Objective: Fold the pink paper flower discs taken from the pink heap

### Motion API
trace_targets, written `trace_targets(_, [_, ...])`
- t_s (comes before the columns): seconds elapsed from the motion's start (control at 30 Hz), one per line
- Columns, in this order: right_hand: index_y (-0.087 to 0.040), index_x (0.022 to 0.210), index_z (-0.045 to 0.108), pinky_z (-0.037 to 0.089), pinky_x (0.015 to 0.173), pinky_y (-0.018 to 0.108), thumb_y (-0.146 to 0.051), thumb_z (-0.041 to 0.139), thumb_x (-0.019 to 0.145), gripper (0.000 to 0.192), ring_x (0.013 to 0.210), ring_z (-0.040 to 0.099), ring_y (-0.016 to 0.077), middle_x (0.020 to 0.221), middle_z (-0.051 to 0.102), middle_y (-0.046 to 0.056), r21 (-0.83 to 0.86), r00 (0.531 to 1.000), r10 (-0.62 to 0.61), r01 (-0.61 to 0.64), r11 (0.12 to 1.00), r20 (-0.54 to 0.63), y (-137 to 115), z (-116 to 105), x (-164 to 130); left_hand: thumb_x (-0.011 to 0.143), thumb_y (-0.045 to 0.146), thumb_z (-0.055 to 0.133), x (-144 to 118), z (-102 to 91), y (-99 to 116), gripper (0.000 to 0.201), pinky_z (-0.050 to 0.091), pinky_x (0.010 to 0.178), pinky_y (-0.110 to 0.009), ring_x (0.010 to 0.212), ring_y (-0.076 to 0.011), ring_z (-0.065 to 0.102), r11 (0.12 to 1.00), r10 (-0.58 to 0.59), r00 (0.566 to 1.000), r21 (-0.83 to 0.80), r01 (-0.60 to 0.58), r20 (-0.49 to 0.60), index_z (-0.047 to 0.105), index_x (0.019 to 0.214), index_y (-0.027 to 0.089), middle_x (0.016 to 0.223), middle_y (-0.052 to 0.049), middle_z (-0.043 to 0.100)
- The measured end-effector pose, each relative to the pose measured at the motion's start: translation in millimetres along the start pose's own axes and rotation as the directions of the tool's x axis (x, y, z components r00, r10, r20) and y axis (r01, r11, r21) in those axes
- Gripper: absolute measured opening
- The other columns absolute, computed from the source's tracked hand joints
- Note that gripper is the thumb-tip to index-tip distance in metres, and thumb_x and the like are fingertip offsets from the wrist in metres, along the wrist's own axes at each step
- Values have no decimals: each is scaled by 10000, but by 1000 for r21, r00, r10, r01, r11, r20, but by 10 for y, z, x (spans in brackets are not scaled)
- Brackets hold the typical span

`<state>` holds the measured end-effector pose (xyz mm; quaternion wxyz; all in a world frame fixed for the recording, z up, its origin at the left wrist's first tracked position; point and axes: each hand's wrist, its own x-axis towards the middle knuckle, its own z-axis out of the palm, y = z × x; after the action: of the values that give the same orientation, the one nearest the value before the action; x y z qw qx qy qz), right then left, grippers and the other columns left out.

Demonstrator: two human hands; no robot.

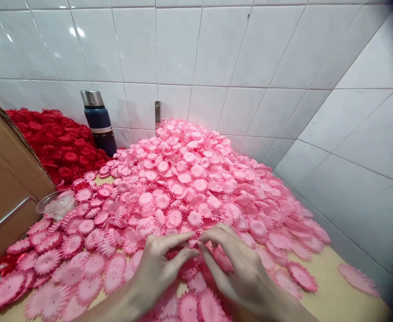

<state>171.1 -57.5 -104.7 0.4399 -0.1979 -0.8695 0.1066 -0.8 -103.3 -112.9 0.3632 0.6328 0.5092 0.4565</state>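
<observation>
Both hands meet low in the centre, above a large heap of pink fabric-like flower discs (196, 179) with fringed edges and small centre holes. My left hand (164, 264) has thumb and forefinger pinched together at a pink flower disc (192, 243), of which only a small part shows. From the other side, my right hand (231, 259) pinches at the same spot, fingertips nearly touching those of the left. The fingers hide most of this piece. More pink discs lie directly under and around both hands.
A red heap of similar discs (70, 156) lies at the back left beside a dark blue bottle (100, 120). A clear plastic tub (57, 203) stands near a cardboard box (8, 170) on the left. White tiled walls (213, 49) bound the back and right of the table (340, 299).
</observation>
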Motion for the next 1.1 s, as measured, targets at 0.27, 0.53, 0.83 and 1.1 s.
trace_targets(0.27, [-124, 1027, 539, 549, 652, 320, -52, 526, 879, 165, 760, 615, 186, 834, 635, 80, -156, 999, 24, -29, 987, -33, 38, -55, -3, 880, 201, 627, -4, 5, -21, 196, 537, 674, -246, 726, -164, 705, 996, 72, 997, 49, -71, -13, 755, 1027, 223, 874, -36, 780])
trace_targets(0.53, [-173, 940, 583, 456, 578, 306, -233, 658, 844, 136, 638, 515, 159, 731, 573, 20, -285, 880, 245, -377, 881, -407, 463, -398, 42, 821, 151, 642, 1, 22, -11, 161, 556, 704, -253, 740, -162, 716, 996, 81, 986, 57, -73, -144, 758, 927, 183, 853, -38, 778])
trace_targets(0.83, [-190, 907, 577, 462, 564, 309, -38, 609, 826, 176, 636, 552, 161, 697, 604, 14, -60, 987, 4, -14, 998, -163, 149, -202, 77, 841, 171, 616, 28, -6, -3, 127, 520, 686, -253, 733, -158, 683, 999, 27, 995, 35, -23, -94, 729, 897, 173, 833, -33, 756])
trace_targets(1.1, [-169, 1025, 588, 540, 589, 325, 11, 567, 819, 275, 695, 626, 181, 782, 694, 61, 132, 987, -154, 159, 978, -44, -67, -70, 34, 882, 217, 568, -9, 12, 3, 212, 393, 519, -211, 521, -104, 537, 977, 91, 992, 202, -72, -83, 670, 711, 147, 587, 1, 629])
